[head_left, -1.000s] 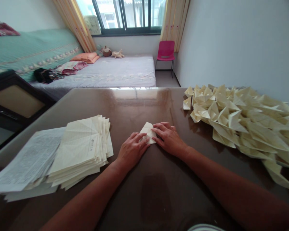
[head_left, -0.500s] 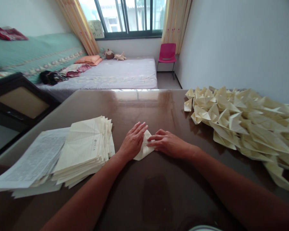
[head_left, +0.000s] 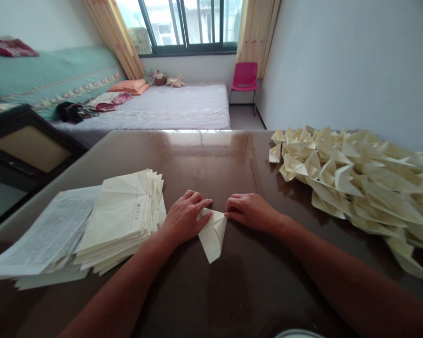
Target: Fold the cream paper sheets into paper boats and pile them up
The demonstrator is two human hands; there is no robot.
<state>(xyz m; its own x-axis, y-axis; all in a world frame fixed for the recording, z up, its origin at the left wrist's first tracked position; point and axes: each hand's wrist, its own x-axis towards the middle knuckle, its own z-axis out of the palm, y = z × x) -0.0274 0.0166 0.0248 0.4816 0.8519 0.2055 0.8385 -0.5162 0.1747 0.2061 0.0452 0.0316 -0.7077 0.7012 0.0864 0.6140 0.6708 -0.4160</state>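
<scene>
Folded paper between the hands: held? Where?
Yes, the folded paper: left hand grips its upper left corner, right hand pinches its upper right corner.

The person's left hand and right hand are bare, with bare wrists and bare forearms that widen toward the elbows.

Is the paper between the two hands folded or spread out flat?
Folded: the paper shows a flap lifted along its right side, near the right hand.
</scene>
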